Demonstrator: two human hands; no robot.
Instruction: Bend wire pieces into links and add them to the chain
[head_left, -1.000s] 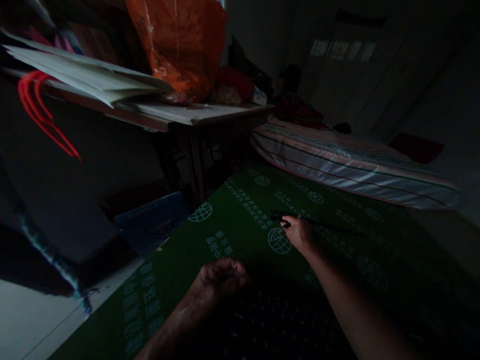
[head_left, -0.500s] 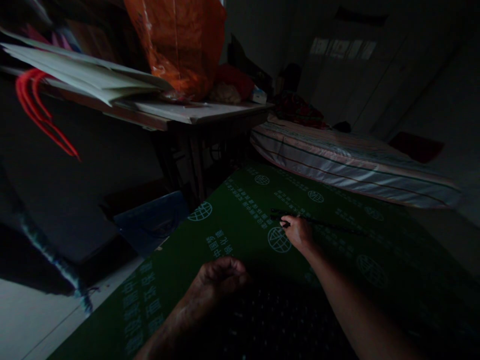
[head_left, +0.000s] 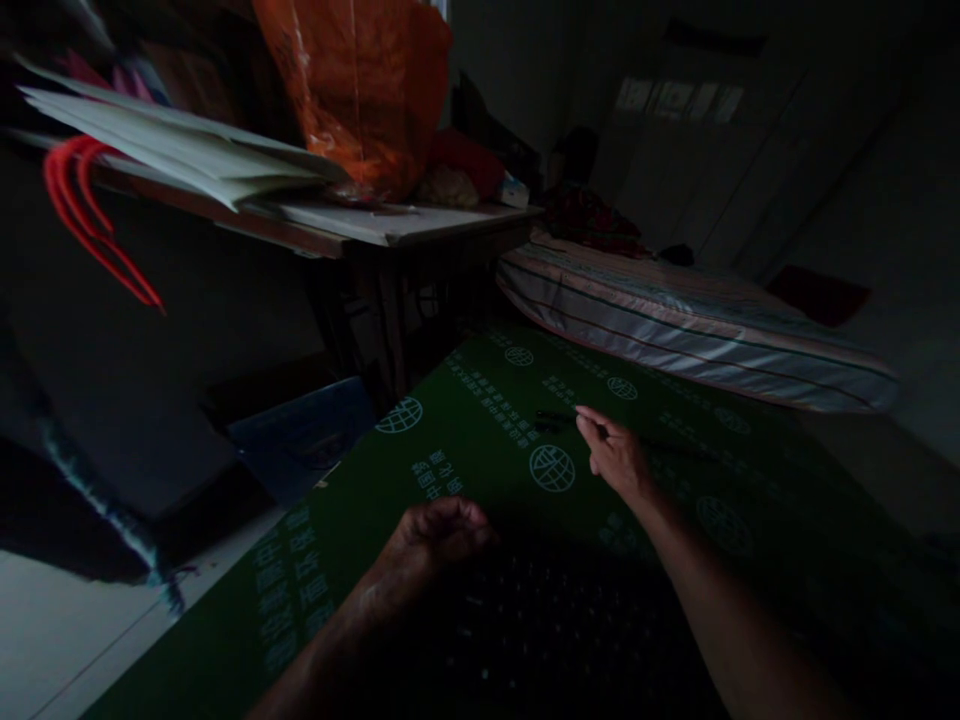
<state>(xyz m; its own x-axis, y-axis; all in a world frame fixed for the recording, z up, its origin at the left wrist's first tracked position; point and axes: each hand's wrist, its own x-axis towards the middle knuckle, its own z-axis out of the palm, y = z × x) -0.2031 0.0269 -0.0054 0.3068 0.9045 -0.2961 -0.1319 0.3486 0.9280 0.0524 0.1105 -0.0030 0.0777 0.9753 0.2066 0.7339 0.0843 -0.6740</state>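
The room is very dark. A green sheet (head_left: 480, 440) printed with white globe marks and lettering lies flat on the floor. On it rests a thin dark stick-like tool (head_left: 555, 418), hard to make out. My right hand (head_left: 616, 455) hovers just right of its end, fingers stretched out and apart from it. My left hand (head_left: 435, 535) is curled with its fingers pressed onto a dark dotted fabric (head_left: 555, 630) at the near end of the sheet; whether it grips the cloth is unclear.
A wooden table (head_left: 390, 232) at the left holds stacked papers (head_left: 172, 150), an orange plastic bag (head_left: 360, 80) and red cords (head_left: 90, 230). A striped mattress (head_left: 690, 320) lies beyond the sheet. A blue flat item (head_left: 307, 435) sits under the table.
My right hand has let go of the thin dark tool, opened its fingers and lifted slightly to the right. The left hand has stayed put.
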